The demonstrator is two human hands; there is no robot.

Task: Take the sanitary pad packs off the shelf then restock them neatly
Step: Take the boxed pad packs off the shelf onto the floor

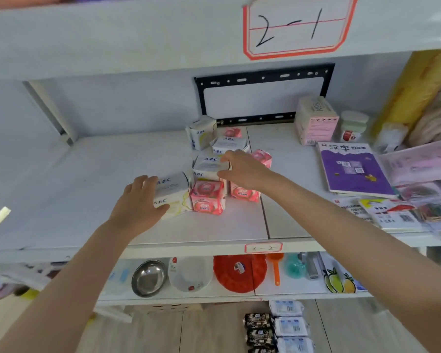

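Several sanitary pad packs lie clustered on the white shelf (87, 189). Some are white ABC packs, others pink. My left hand (138, 202) grips the nearest white ABC pack (173, 192) from its left side, thumb under its front edge. My right hand (242, 169) holds the middle white ABC pack (206, 166) at its right end. A pink pack (208, 198) stands just in front between the hands. Another pink pack (243, 193) sits partly under my right wrist. More white packs (201, 132) and pink packs (233, 132) lie farther back.
To the right on the shelf are a pink box (316, 121), a small jar (353, 126), a purple book (354, 169) and stationery packs (390, 212). The shelf below holds a steel bowl (149, 277), a white bowl (190, 273) and a red lid (239, 272).
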